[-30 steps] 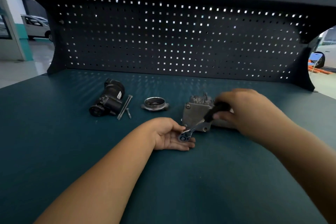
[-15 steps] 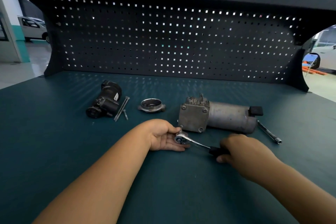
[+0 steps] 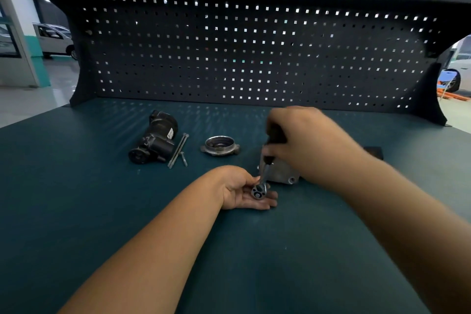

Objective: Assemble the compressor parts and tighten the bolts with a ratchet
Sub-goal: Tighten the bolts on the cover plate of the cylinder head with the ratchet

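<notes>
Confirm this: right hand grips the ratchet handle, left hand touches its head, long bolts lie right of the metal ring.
One error: the head view shows the long bolts lying left of the metal ring. The rest holds.

Dark pegboard [image 3: 254, 58], teal benchtop [image 3: 76, 199], white van [image 3: 54, 39]

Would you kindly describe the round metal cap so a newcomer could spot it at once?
On the green bench below the pegboard, look just right of the black housing and the long bolts. The cap lies there alone: the only shallow silver ring, open side up, with small ears.
</notes>
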Demonstrator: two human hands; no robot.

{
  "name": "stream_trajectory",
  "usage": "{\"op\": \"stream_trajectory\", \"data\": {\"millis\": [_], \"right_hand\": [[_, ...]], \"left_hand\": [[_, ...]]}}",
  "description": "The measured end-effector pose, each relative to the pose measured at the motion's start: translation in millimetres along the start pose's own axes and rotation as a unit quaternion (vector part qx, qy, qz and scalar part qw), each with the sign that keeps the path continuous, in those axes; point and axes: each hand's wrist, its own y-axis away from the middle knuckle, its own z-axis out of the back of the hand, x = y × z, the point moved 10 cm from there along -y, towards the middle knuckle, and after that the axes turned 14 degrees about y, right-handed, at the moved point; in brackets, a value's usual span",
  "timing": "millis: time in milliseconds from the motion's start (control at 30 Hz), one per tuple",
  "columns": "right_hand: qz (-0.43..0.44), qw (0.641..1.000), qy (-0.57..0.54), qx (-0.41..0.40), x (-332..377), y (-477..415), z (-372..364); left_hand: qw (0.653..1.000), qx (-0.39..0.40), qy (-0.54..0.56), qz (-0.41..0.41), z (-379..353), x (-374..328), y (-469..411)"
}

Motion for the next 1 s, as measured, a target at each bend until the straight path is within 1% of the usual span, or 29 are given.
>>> {"op": "stream_trajectory", "data": {"millis": [100,200,267,333,433,500,567,700,800,867,933,1000], "right_hand": [[0.039,0.998,-0.022,-0.042,34,-13,-8],[0.111,0.993,-0.032,-0.027,62,-17,-28],[0.119,0.992,-0.02,-0.032,61,-17,-32],[0.092,0.994,-0.034,-0.047,46,-15,-26],[0.034,0.995,-0.064,-0.064,16,-5,-12],[-0.004,0.995,-0.057,-0.079,-7,8,-2],[-0.042,0.996,-0.039,-0.074,-32,23,0],[-0.126,0.992,-0.03,0.004,-78,53,-19],[-0.16,0.983,0.006,0.087,-96,76,-49],[-0.152,0.976,0.042,0.147,-95,88,-72],[-0.129,0.969,0.056,0.204,-85,100,-97],[-0.122,0.967,0.047,0.219,-77,106,-111]], "left_hand": [[1.0,0.0,-0.018,-0.01,0,-1,0],[0.999,0.016,-0.038,-0.032,-3,-5,4],[0.998,0.017,-0.048,-0.038,-4,-6,4],[0.998,0.012,-0.049,-0.035,-3,-5,2],[1.0,0.004,-0.023,-0.021,-1,-3,-1],[1.0,0.009,-0.017,-0.009,-1,-1,-1],[1.0,0.016,-0.017,-0.001,0,0,-2],[1.0,0.017,-0.004,0.006,2,1,-4],[1.0,0.017,0.001,0.004,1,0,-3],[1.0,0.016,0.004,0.001,1,0,-1],[1.0,0.013,0.016,-0.005,2,-1,-1],[1.0,0.012,0.025,-0.012,2,-2,-1]]}}
